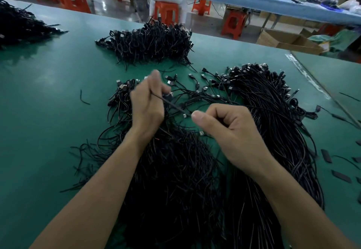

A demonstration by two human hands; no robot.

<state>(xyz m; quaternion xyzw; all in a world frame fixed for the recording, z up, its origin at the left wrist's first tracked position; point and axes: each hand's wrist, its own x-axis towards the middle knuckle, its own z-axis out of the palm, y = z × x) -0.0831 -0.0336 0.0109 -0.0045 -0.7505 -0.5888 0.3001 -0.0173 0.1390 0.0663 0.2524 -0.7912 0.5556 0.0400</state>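
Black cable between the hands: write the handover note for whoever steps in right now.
Left hand: grips the far end of one black cable.
Right hand: pinches the same cable at its near end, so it runs taut between both hands.
Things: a tangled pile lies under the forearms. A straightened bundle lies to the right, plugs at its far end. Another heap sits further back.
Done: many cables seem to lie straightened in the right bundle.
Left: probably lay this cable there, then work through the tangled pile.
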